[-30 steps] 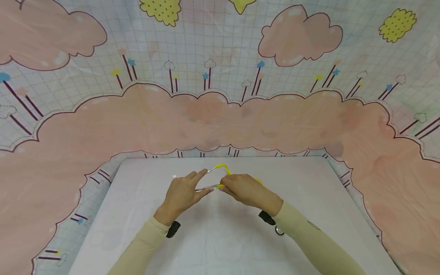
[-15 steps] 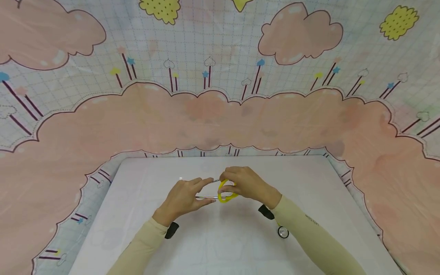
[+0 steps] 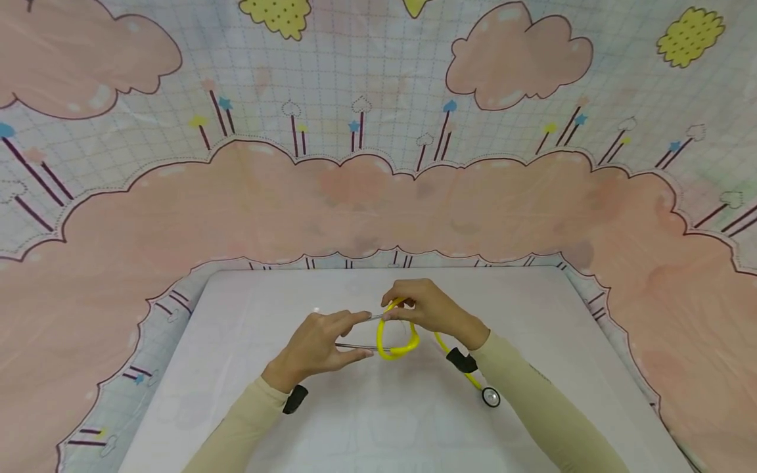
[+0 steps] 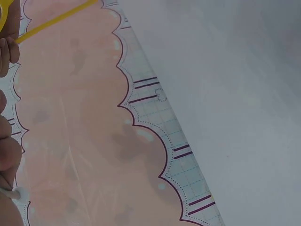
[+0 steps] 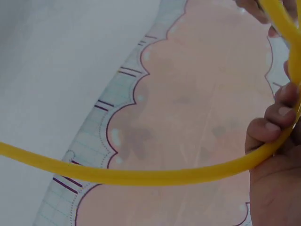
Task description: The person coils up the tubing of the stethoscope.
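Note:
A stethoscope with yellow tubing [image 3: 399,353] is held between both hands above the white table. My left hand [image 3: 319,340] holds its two metal ear tubes [image 3: 357,346], thumb along the nearer one and fingers at the farther one. In the left wrist view, a white ear tip [image 4: 15,193] pokes out beside that hand. My right hand [image 3: 430,306] grips the yellow tubing near the fork, where it makes a loop. From that hand the tube [image 5: 155,177] runs across the right wrist view. Its round chest piece [image 3: 491,397] hangs beside the right forearm.
The white table [image 3: 367,420] spreads beneath both hands. Behind and around it hangs a cloth [image 3: 355,210] printed with pink clouds and small stars. Each wrist wears a black strap piece [image 3: 461,360].
The right hand has risen slightly and turned, and the yellow loop now shows below its fingers. More tubing and the chest piece have come into sight by the right forearm. The left hand has lowered a little.

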Demonstrator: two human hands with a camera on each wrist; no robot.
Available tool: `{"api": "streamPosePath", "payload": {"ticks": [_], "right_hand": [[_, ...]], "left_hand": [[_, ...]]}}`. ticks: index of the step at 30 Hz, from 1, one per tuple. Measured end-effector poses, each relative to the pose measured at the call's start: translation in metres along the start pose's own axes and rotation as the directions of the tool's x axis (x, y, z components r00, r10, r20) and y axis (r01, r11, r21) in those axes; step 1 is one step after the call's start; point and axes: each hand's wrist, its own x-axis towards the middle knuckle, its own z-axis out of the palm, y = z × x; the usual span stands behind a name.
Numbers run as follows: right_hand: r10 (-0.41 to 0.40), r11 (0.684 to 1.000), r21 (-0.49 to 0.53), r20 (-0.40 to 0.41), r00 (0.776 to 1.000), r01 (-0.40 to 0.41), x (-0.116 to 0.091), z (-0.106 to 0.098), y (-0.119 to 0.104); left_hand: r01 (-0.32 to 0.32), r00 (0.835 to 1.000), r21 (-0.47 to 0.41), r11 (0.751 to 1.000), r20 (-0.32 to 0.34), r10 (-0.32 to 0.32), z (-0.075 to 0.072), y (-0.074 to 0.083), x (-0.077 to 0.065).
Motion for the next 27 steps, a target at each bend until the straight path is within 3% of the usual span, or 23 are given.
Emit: {"api": "streamPosePath", "payload": {"ticks": [3, 8, 15, 20, 27], "right_hand": [[0.023, 0.994, 0.107, -0.009, 1.0, -0.021, 0.0, -0.003, 0.002], [0.095, 0.95, 0.301, -0.016, 0.995, -0.086, -0.002, -0.007, 0.008], [0.103, 0.912, 0.402, -0.028, 0.994, -0.083, -0.001, -0.007, 0.003], [0.123, 0.925, 0.37, -0.073, 0.99, -0.088, 0.002, -0.008, -0.01], [0.15, 0.958, 0.267, -0.151, 0.977, -0.105, 0.004, 0.01, 0.012]], "left_hand": [[-0.016, 1.0, -0.012, 1.0, -0.013, 0.016, 0.001, 0.002, 0.001], [-0.057, 0.998, -0.049, 0.997, -0.019, 0.056, 0.001, 0.007, 0.003], [-0.08, 0.996, -0.041, 0.996, -0.054, 0.078, 0.002, 0.009, 0.006], [-0.055, 0.992, -0.037, 0.998, -0.117, 0.051, 0.002, 0.004, 0.009], [0.006, 0.982, -0.033, 0.999, -0.189, -0.012, 0.0, -0.004, 0.015]]}}
